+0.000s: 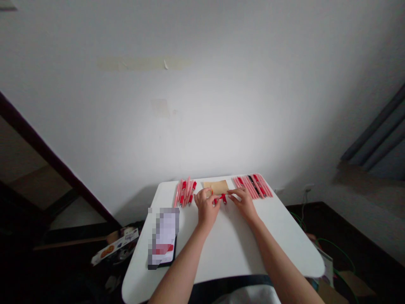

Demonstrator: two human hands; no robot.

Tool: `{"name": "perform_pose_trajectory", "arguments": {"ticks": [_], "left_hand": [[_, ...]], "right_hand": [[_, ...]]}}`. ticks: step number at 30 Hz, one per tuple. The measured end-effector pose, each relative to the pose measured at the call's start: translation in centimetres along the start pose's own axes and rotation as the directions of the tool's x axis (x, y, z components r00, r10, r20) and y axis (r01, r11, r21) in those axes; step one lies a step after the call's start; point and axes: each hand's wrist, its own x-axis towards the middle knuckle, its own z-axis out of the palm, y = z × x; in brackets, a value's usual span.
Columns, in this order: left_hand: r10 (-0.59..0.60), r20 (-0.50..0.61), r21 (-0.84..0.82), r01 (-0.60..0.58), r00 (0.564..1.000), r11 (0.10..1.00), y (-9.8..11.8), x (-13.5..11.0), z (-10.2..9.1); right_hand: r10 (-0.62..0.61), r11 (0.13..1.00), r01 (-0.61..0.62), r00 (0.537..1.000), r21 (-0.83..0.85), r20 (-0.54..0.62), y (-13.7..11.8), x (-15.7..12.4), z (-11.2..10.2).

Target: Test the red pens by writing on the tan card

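Observation:
My left hand and my right hand meet over the far middle of a small white table. Both have their fingers pinched on a red pen held between them. Just behind it lies a brown paper pouch. A bunch of pink and red pens lies to the left of my left hand. A row of the same pens lies to the right of my right hand.
A phone-sized flat thing lies near the table's left edge. The white wall stands right behind the table. On the dark floor to the left is a printed box; green cable runs on the floor at right.

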Motion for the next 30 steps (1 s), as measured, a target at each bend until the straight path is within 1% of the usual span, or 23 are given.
{"name": "perform_pose_trajectory", "arguments": {"ticks": [2, 6, 9, 16, 21, 23, 25, 28, 30], "left_hand": [[0.007, 0.021, -0.019, -0.007, 1.000, 1.000, 0.2, -0.1, 0.0], [0.019, 0.040, -0.038, -0.017, 0.999, 0.999, 0.6, -0.2, -0.1], [0.023, 0.043, -0.040, -0.022, 0.999, 0.999, 0.7, -0.2, -0.2], [0.002, 0.042, -0.010, -0.002, 0.999, 1.000, 0.5, -0.1, -0.1], [-0.027, 0.023, 0.015, 0.026, 0.999, 1.000, -0.1, 0.0, 0.0], [-0.038, 0.019, 0.027, 0.038, 0.999, 0.999, -0.2, 0.1, -0.1], [-0.053, 0.013, 0.043, 0.052, 0.999, 0.998, -0.3, 0.2, -0.2], [-0.070, 0.005, 0.064, 0.069, 0.998, 0.996, -0.3, 0.3, -0.3], [-0.078, 0.001, 0.073, 0.077, 0.997, 0.994, -0.3, 0.3, -0.3]], "right_hand": [[0.014, 1.000, -0.014, 1.000, 0.024, 0.023, -0.1, 0.0, 0.1], [0.023, 1.000, -0.023, 0.997, -0.002, 0.078, -0.3, 0.0, 0.2], [0.020, 1.000, -0.020, 0.997, -0.003, 0.078, -0.2, 0.0, 0.2], [0.074, 0.995, -0.072, 0.997, 0.075, -0.025, 0.6, 0.2, 0.0], [0.150, 0.985, -0.142, 0.986, 0.102, -0.077, 1.0, 0.3, -0.4], [0.175, 0.984, -0.169, 0.979, 0.063, -0.102, 0.9, 0.3, -0.6], [0.177, 0.983, -0.181, 0.977, -0.023, -0.116, 0.6, 0.3, -0.7], [0.142, 0.970, -0.162, 0.983, -0.180, -0.119, 0.0, 0.2, -0.7], [0.111, 0.952, -0.134, 0.989, -0.275, -0.097, -0.4, 0.0, -0.7]]}}
